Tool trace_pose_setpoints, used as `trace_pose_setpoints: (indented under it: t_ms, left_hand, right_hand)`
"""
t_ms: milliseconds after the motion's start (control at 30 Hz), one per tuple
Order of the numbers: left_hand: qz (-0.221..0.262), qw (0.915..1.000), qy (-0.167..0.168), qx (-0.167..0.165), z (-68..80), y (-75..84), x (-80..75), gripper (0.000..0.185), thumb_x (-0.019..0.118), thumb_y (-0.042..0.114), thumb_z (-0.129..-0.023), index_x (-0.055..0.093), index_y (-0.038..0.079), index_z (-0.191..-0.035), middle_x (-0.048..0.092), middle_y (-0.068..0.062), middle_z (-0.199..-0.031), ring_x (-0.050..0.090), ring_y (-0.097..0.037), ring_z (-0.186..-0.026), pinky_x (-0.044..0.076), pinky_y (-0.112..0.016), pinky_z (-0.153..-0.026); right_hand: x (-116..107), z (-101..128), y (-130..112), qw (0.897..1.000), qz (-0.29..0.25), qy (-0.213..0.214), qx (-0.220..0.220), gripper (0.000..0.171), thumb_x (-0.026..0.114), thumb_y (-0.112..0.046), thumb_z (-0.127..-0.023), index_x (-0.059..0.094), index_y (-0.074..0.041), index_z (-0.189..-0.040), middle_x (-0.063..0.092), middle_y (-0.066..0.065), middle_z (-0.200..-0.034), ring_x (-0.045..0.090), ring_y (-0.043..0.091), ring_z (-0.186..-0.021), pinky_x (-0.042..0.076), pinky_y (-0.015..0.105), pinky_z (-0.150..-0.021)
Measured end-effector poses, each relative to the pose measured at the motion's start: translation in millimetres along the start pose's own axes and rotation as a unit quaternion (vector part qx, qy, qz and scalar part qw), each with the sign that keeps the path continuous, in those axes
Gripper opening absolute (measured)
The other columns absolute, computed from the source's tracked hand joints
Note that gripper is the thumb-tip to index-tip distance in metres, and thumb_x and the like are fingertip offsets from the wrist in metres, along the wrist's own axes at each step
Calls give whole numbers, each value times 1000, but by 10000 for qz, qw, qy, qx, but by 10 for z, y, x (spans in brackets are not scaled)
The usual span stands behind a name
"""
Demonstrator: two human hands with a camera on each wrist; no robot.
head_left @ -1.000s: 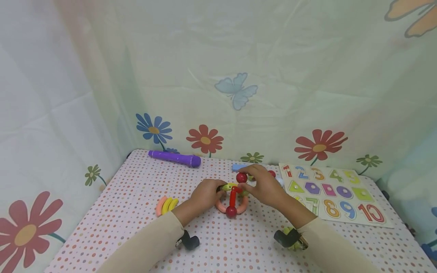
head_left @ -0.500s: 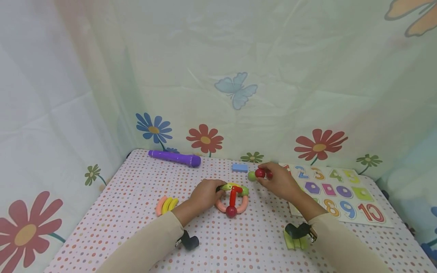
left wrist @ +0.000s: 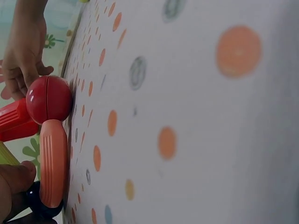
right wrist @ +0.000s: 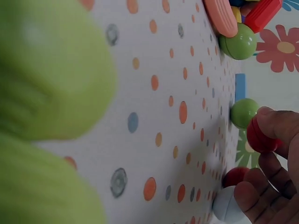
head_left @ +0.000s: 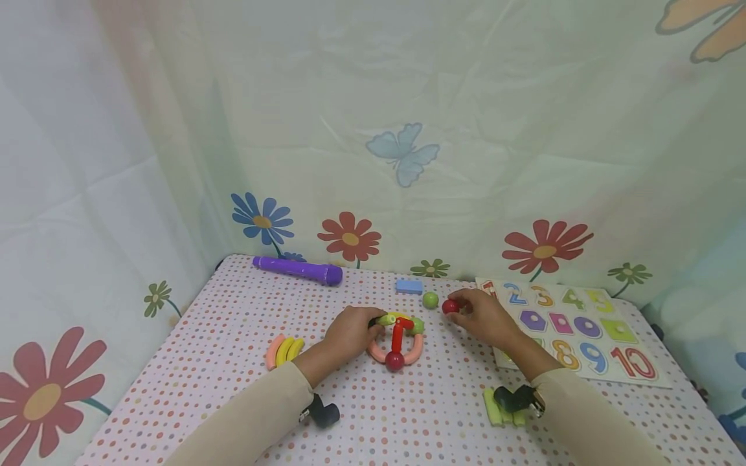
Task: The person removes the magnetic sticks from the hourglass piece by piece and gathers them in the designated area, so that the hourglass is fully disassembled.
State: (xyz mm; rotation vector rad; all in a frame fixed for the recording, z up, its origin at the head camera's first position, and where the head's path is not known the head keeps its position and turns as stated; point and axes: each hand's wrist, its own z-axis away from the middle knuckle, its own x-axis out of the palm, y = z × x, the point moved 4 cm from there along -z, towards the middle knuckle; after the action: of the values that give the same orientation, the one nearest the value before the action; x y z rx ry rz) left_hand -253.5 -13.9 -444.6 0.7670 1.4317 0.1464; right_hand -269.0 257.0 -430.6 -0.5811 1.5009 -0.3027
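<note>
A ball-and-stick building toy (head_left: 414, 349) stands mid-table, with salmon curved sticks at its base, a red ball at the front and red and yellow-green sticks on top. My left hand (head_left: 348, 333) grips its left side, thumb by a dark ball (left wrist: 41, 198) and a yellow-green stick (left wrist: 7, 154). To the right of the toy, my right hand (head_left: 486, 317) pinches a loose red ball (right wrist: 261, 135) between thumb and fingers, close over the table. A green ball (head_left: 430, 299) lies just left of it. Another red ball (right wrist: 235, 176) and a white ball (right wrist: 227, 205) are partly hidden behind the right hand's fingers.
Curved salmon and yellow sticks (head_left: 284, 350) lie on the left. Light green sticks (head_left: 493, 408) sit under the right wrist. Further back are a purple toy microphone (head_left: 297, 268) and a blue block (head_left: 409, 287). A number puzzle board (head_left: 588, 333) occupies the right.
My right hand has moved right from the toy, carrying the red ball, then lowered it beside the green ball. The left hand has stayed in place.
</note>
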Motion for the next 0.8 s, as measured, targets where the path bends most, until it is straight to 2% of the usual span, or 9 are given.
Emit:
trace_pose_setpoints:
  t_ms: [233,467,633,733,800]
  left_hand:
    - [19,10000,28,79,6,5,-8,30,72,20,-98,73,13,-127,74,5,-113,64,-5,-93,55,-32,-88]
    - [2,10000,5,8,7,-8,9,31,73,21,-97,72,15,-128,74,7,-113,62,-4,-91,55,-31,-86]
    - [-32,10000,-30,-13,4,-2,1,33,73,21,-97,72,15,-130,74,6,-115,60,-4,-87,54,-28,-81]
    - [-91,9999,-64,-22,13,9,-1,37,73,22,-98,69,15,-134,72,4,-122,62,-7,-95,54,-29,-85]
    - [-169,9998,-76,-27,26,15,1,42,73,23,-97,66,16,-138,69,2,-130,64,-10,-108,54,-33,-92]
  right_hand:
    - [55,-49,51,9998,176,-80,87,41,77,-17,-94,65,-4,-130,68,12,-115,63,22,-93,55,41,-78]
    - [78,-70,47,9995,284,-149,84,37,75,-15,-94,66,-3,-127,68,14,-116,66,27,-100,55,47,-85]
    - [72,-84,44,9991,327,-201,160,34,75,-14,-93,67,-3,-125,69,14,-115,66,26,-101,55,47,-86]
    - [54,-85,39,9991,347,-218,118,35,75,-14,-94,66,-2,-126,69,15,-116,66,28,-102,55,49,-87]
    - [34,-82,26,9991,354,-201,90,37,74,-15,-94,66,-2,-128,68,15,-116,66,30,-105,54,50,-89]
